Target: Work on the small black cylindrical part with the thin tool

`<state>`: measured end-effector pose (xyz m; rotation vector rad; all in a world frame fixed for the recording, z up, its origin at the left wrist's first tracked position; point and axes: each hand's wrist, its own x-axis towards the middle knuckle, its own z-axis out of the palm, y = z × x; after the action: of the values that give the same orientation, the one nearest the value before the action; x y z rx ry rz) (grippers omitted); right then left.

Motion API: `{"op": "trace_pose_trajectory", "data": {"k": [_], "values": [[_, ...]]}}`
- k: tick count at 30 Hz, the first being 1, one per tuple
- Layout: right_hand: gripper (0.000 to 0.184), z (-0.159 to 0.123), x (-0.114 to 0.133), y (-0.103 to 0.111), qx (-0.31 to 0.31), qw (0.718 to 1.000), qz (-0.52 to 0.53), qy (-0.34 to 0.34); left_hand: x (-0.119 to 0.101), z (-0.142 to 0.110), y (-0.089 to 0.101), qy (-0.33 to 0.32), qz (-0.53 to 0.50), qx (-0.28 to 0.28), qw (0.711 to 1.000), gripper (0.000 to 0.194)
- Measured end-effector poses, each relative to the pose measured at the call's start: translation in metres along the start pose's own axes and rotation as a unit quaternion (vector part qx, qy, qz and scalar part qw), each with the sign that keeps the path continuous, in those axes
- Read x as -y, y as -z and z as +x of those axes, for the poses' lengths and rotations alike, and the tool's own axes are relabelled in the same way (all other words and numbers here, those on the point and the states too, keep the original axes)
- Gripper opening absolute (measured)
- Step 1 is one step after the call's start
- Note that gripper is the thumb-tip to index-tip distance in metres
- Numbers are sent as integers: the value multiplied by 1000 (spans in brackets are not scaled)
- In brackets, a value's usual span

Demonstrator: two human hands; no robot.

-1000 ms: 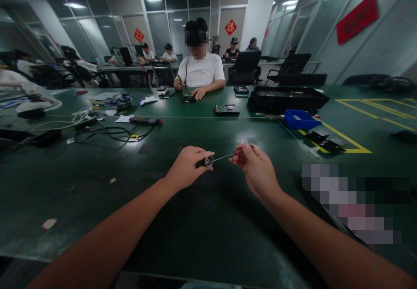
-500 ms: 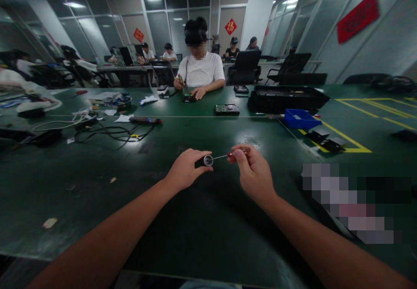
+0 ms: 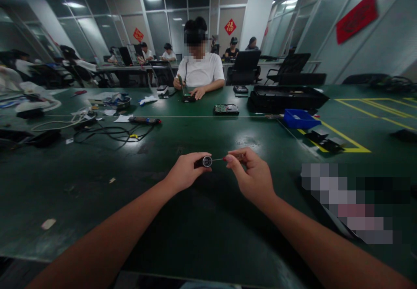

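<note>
A: What are the hands doing?

B: The left hand (image 3: 184,172) curls thumb and forefinger round a short dark cylinder with a silver metal rim (image 3: 206,162), its open end facing the wearer. The right hand (image 3: 254,167) pinches a slim screwdriver with a thin metal shaft and red collar (image 3: 218,159).

A: Has anything changed?

B: Yes. The right hand is closer to the left than a second ago, less shaft shows between them, and the shaft lies more level. The cylinder shows more of its dark side.

A: Meaning?

B: The tool seems better lined up with the rim, I'd judge. Whether its tip touches or goes inside, I can't tell.

A: Where is all this?

B: Just above a glossy green tabletop (image 3: 156,241). Beyond, to the left, lies a looped black cable (image 3: 104,139); ahead, a flat device with an exposed green circuit board (image 3: 226,110); to the right, a blue plastic tray (image 3: 298,119). Across the table, a co-worker in a white shirt (image 3: 202,71) bends over a small dark device (image 3: 189,99).
</note>
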<state>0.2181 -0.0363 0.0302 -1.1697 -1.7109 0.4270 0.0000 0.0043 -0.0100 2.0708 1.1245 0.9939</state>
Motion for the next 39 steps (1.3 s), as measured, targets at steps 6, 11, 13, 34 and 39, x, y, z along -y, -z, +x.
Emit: {"op": "trace_pose_trajectory", "data": {"k": [6,11,13,34,39], "values": [[19,-2,-2,-2,8,1000,5,20,8,0,-3,4,-20,3,1000,44],[19,-4,-4,-5,29,999,26,37,5,1,-1,2,8,-6,1000,44],[19,-4,-3,-4,43,998,29,38,4,1,0,2,13,-6,1000,44],[26,12,-21,-11,-55,956,250,-140,-6,4,6,-84,95,-2,992,37],[25,17,-32,-9,-85,956,230,-160,-3,7,6,-47,107,-16,993,39]]}}
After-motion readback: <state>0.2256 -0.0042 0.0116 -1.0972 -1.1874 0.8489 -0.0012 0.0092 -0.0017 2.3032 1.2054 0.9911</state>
